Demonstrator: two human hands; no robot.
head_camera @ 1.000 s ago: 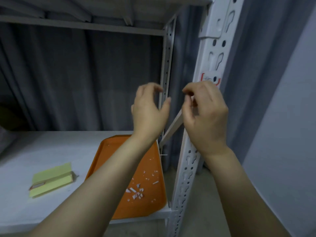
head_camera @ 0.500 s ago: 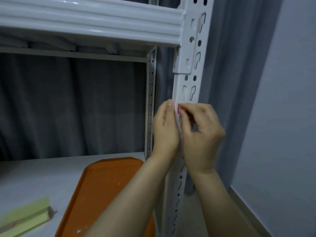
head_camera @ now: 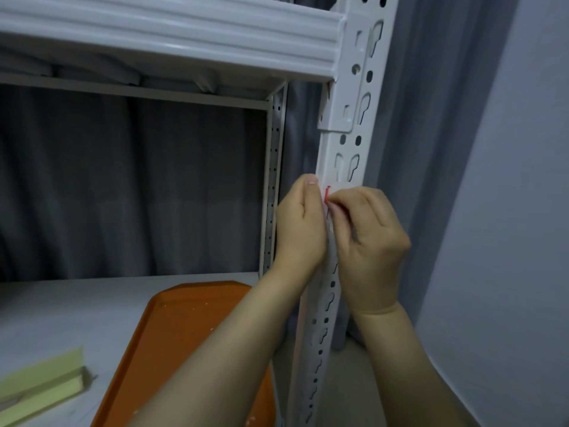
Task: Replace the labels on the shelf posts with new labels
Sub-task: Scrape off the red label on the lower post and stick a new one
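A white slotted shelf post (head_camera: 354, 149) runs up the middle right of the head view. A white label with a red edge (head_camera: 327, 192) sits on the post, mostly hidden behind my fingers. My right hand (head_camera: 368, 238) has its fingertips curled onto the label's left edge. My left hand (head_camera: 300, 223) lies against the post's left side with the thumb pointing up beside the label; whether it holds anything is hidden.
An orange tray (head_camera: 184, 334) with small paper scraps lies on the grey shelf board (head_camera: 61, 312) below my arms. A yellow-green pad (head_camera: 40, 386) lies at the lower left. A white beam (head_camera: 169, 35) crosses overhead. Grey curtain hangs behind, a pale wall at right.
Both hands rose from in front of the post up to the red-edged label. A thin strip held by my right hand a second ago is out of sight. My view tilted up.
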